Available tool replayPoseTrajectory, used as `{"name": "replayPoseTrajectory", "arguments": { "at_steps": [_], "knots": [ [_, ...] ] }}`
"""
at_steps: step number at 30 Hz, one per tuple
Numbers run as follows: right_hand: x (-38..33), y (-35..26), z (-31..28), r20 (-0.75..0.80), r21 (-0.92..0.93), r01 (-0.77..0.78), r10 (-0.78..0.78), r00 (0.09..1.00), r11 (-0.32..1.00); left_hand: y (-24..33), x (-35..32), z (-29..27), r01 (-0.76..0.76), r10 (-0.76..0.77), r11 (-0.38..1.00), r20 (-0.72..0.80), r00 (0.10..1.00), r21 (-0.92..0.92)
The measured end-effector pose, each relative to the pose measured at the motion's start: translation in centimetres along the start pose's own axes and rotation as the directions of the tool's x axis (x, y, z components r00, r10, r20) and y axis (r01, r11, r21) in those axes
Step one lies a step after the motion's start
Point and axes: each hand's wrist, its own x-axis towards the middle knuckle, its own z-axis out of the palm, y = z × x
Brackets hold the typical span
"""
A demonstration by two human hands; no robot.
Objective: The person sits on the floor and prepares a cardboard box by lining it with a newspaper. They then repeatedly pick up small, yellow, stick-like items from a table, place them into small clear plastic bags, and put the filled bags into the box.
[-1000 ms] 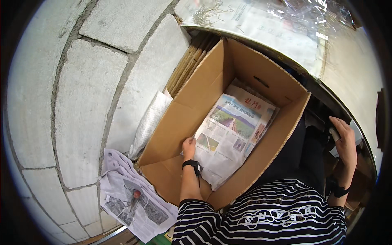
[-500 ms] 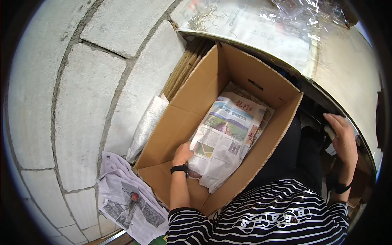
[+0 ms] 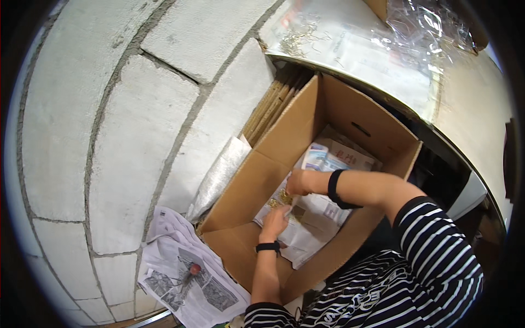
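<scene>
An open cardboard box (image 3: 235, 188) stands in front of me with a sheet of newspaper (image 3: 306, 240) lying in it. Inside the box, my left hand (image 3: 275, 223) is closed in a pinch on the paper's left edge. My right hand (image 3: 298, 182) reaches in from the right, just beyond the left one. Its fingers are bent down at the same edge, and the fingertips are partly hidden. Small gold-coloured wiry pieces (image 3: 281, 198) show between the two hands, beside the raised edge. What lies beneath the sheet is mostly covered.
Crumpled newspaper (image 3: 186, 284) with a small red round thing (image 3: 195, 269) lies left of the box. A roll of clear wrap (image 3: 221, 174) and flattened cardboard (image 3: 276, 104) stand along the block wall (image 3: 142, 120). Behind is a table (image 3: 350, 65) with clear plastic packaging (image 3: 426, 30).
My right hand has come from the box's right side into it, beside the left. The newspaper's left edge is now lifted, and gold-coloured pieces show there. The view has shifted slightly.
</scene>
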Motion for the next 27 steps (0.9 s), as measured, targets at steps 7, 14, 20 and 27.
{"name": "replayPoseTrajectory", "arguments": {
  "at_steps": [7, 14, 20, 27],
  "knots": [
    [1.0, 3.7, 2.3, 0.153, -0.049, -0.039, 0.046, 0.987, 0.998, -2.4, -1.6, -1.4, 0.26, -0.252, 0.964, 0.12, 0.96, -0.06],
    [-3.8, 12.8, 4.4, 0.03, -0.049, -0.246, 0.248, 0.968, 0.968, -10.4, -4.3, -0.8, 0.48, -0.399, 0.84, 0.309, 0.863, -0.255],
    [-5.7, 15.0, 6.3, -0.099, -0.062, -0.362, 0.355, 0.93, 0.93, -9.8, -5.8, 0.0, 0.618, -0.625, 0.771, -0.003, 0.78, 0.157],
    [-2.8, 13.8, 9.8, -0.132, -0.1, -0.45, 0.436, 0.89, 0.887, -6.8, -5.1, 1.4, 0.763, -0.701, 0.58, -0.302, 0.646, 0.286]
  ]
}}
